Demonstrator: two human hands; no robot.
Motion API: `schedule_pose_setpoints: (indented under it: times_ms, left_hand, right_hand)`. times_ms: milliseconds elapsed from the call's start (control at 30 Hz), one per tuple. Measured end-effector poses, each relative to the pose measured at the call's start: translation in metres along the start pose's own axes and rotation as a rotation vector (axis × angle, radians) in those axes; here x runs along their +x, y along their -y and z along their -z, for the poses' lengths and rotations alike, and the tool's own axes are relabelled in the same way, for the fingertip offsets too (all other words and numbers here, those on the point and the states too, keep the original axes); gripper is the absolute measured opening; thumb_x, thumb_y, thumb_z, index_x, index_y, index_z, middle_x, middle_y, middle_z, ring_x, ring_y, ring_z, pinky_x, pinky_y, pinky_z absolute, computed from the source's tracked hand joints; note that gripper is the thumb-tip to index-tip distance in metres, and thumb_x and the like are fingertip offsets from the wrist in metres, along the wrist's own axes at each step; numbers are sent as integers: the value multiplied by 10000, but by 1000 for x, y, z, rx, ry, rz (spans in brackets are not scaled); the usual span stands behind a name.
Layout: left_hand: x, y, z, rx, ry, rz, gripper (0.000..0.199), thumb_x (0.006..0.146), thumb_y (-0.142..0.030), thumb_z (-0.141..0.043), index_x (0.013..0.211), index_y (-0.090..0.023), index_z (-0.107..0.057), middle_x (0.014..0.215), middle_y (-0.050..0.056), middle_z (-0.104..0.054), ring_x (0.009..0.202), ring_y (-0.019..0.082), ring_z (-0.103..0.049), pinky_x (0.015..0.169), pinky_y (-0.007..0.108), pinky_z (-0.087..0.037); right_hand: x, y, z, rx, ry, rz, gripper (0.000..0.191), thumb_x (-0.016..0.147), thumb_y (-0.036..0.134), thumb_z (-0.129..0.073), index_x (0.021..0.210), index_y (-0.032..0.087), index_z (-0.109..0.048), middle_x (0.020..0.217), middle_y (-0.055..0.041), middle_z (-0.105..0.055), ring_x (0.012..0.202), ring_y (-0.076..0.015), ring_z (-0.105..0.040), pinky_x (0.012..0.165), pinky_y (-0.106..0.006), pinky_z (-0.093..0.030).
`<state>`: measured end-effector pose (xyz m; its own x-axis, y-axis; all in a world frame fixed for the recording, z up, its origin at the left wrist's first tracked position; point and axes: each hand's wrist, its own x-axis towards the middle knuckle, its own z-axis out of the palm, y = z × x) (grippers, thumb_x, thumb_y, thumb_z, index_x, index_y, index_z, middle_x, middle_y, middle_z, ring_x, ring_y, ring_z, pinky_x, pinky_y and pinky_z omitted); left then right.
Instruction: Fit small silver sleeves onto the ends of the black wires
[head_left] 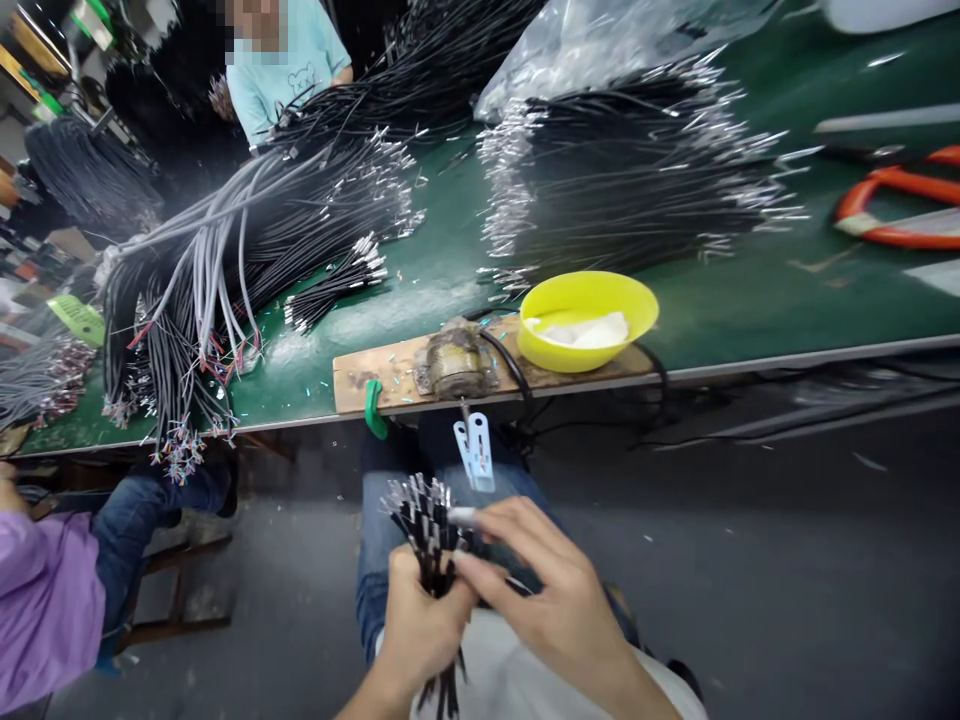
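Gripping the bundle of black cables (429, 530) upright above the lap, the left hand (420, 625) is closed around it. The right hand (570, 600) has its bent fingers at the stripped ends; I can't tell whether they pinch one. If that left grip slackens, cables could slide out of line or drop. Pressing sideways might bend the fine strands, and the blue clip (481, 460) just beyond could snag them.
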<state>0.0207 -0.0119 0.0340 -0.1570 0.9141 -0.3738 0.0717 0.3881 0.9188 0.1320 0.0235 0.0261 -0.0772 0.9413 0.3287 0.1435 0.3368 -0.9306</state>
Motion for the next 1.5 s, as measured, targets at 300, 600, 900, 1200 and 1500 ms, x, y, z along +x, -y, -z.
schedule_pose_setpoints:
  times_ms: [300, 600, 900, 1200, 1500]
  left_hand:
    - [0, 9, 1, 41, -203, -31, 169, 559, -279, -702, 600, -121, -655, 606, 47, -633, 614, 186, -566, 625, 297, -465]
    - [2, 13, 1, -301, -192, 53, 447, 462, -504, -766, 597, -151, -528, 381, -77, -446, 285, 40, -335, 307, 185, -252]
    - [3, 13, -3, -360, -131, 119, 467, 526, -558, -720, 568, -139, -519, 355, -94, -379, 303, 28, -320, 311, 172, -257]
    - [1, 13, -4, -446, -66, 102, 436, 583, -516, -717, 539, -133, -511, 398, -75, -405, 316, 13, -319, 302, 147, -252]
    - [4, 11, -4, -475, -39, 75, 429, 583, -503, -720, 515, -131, -516, 378, -90, -349, 303, 12, -280, 283, 146, -252]
  right_hand:
    - [1, 2, -5, 29, 62, 20, 193, 792, 194, -555, 599, 199, -553, 558, -8, -521, 538, -159, -506, 499, -275, -433]
    - [6, -6, 5, 135, 215, -100, 215, 803, 335, -555, 647, 193, -602, 585, -23, -560, 537, -158, -527, 488, -261, -438]
    - [1, -6, -7, 108, 15, -113, 286, 799, 251, -538, 524, 198, -479, 504, 30, -418, 450, -116, -396, 416, -237, -334]
    - [-1, -3, -11, 224, -1, -130, 233, 809, 205, -529, 576, 194, -526, 528, 18, -460, 485, -126, -439, 447, -239, -364]
    - [2, -5, -7, 453, 81, -220, 229, 810, 267, -558, 596, 186, -567, 558, 17, -483, 478, -115, -487, 437, -212, -393]
